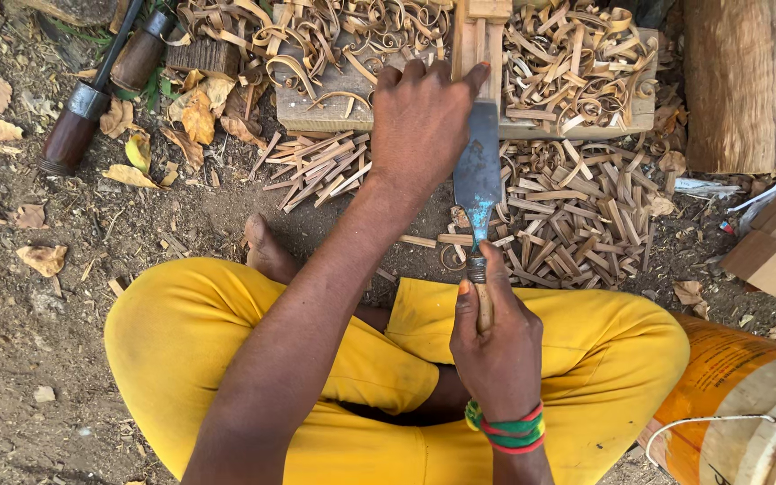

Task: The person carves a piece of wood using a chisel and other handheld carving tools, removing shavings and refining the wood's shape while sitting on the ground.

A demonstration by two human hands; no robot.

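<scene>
Bare earth strewn with dry leaves and curled wood shavings (577, 207) surrounds a low wooden block (334, 112) (outdoors, a log at the right). The right hand (496, 346) grips the wooden handle of a broad chisel (478, 184), its blade worn and blue-tinged. The left hand (419, 117) presses down on a pale wood strip (476, 40) atop the block, just beside the blade.

Dirt ground (38, 359) w/ wood shavings (577, 207), dry leaves (195, 117), wood block (334, 103).

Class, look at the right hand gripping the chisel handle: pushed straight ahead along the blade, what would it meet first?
The right hand points up the chisel, so it would likely meet the upright wooden strip steadied by the left hand.
</scene>
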